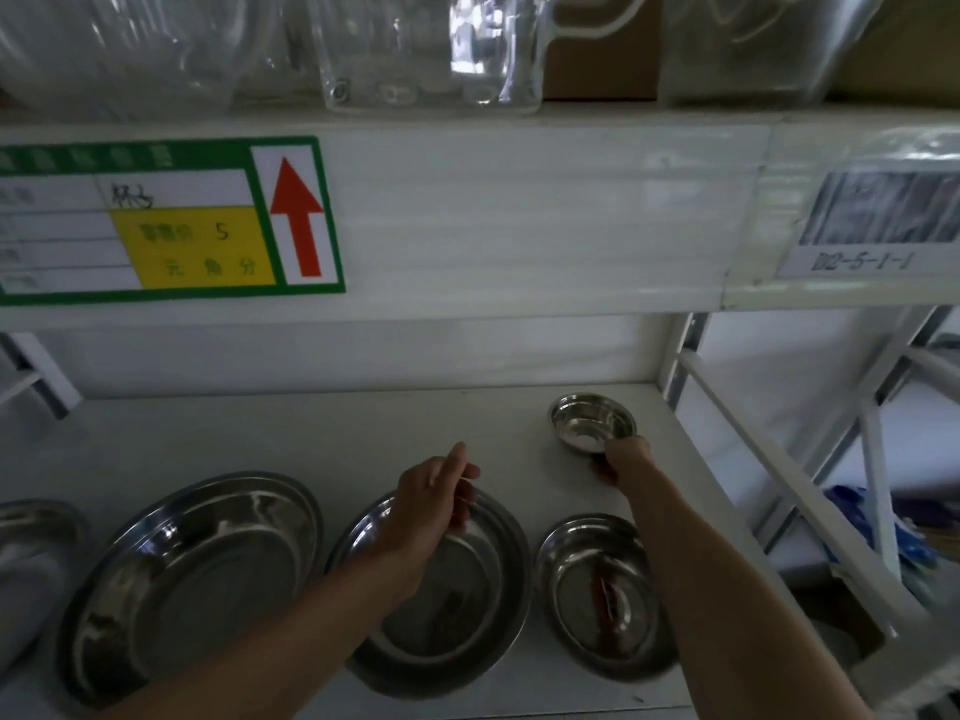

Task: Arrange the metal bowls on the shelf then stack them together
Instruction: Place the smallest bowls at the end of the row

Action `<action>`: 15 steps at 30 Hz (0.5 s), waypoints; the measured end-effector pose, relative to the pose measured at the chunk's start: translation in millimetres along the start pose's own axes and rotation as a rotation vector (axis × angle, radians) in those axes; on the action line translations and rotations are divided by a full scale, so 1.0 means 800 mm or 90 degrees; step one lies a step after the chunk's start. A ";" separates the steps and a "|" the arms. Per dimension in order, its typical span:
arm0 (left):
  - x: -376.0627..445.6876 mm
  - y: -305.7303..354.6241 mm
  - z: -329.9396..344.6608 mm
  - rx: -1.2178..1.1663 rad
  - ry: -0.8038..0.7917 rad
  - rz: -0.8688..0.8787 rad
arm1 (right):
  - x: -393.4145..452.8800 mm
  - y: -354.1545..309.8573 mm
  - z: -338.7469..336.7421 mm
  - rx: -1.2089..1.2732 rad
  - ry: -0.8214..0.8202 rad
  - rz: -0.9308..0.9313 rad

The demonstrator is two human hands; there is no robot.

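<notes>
Glassware [431,49] above, perhaps jugs; price label [166,220].

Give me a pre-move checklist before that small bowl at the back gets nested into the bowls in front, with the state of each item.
1. Right hand grips the small bowl at its near rim: ok.
2. Small bowl lifted off the shelf: cannot tell.
3. Next-size bowl in front sits upright, mouth open: ok.
4. Landing bowl's inside is free of things: cannot tell, a reddish streak shows there, perhaps a reflection.
5. Left hand out of the path: ok, it hovers over the middle bowl, holding nothing.
6. Largest bowl stands apart, not in the way: ok.
</notes>
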State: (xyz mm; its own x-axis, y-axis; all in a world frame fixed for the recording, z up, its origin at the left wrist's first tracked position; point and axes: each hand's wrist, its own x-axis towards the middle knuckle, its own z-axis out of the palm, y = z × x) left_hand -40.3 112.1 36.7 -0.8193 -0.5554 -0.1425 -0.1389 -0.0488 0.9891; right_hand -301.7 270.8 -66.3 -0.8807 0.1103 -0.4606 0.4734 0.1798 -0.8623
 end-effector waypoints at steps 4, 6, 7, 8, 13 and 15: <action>-0.008 0.002 0.005 0.002 -0.022 0.002 | -0.016 -0.003 -0.025 0.001 -0.011 -0.015; -0.014 0.003 0.008 -0.009 -0.035 0.004 | -0.031 -0.005 -0.040 -0.008 -0.013 -0.030; -0.017 0.003 0.010 -0.011 -0.038 0.004 | -0.038 -0.006 -0.048 -0.012 -0.016 -0.042; -0.020 0.003 0.011 -0.010 -0.042 0.004 | -0.046 -0.006 -0.056 -0.012 -0.017 -0.054; -0.036 0.001 0.020 -0.002 -0.066 -0.001 | -0.093 -0.006 -0.100 0.005 -0.031 -0.091; -0.043 0.005 0.026 -0.007 -0.075 0.002 | -0.107 -0.002 -0.120 0.002 -0.021 -0.095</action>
State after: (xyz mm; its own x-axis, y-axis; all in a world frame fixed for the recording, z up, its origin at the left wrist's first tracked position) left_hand -24.2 148.8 45.0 -0.8798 -0.4539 -0.1414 -0.1300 -0.0564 0.9899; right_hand -226.0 354.9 -5.4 -0.9415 0.0500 -0.3333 0.3366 0.1894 -0.9224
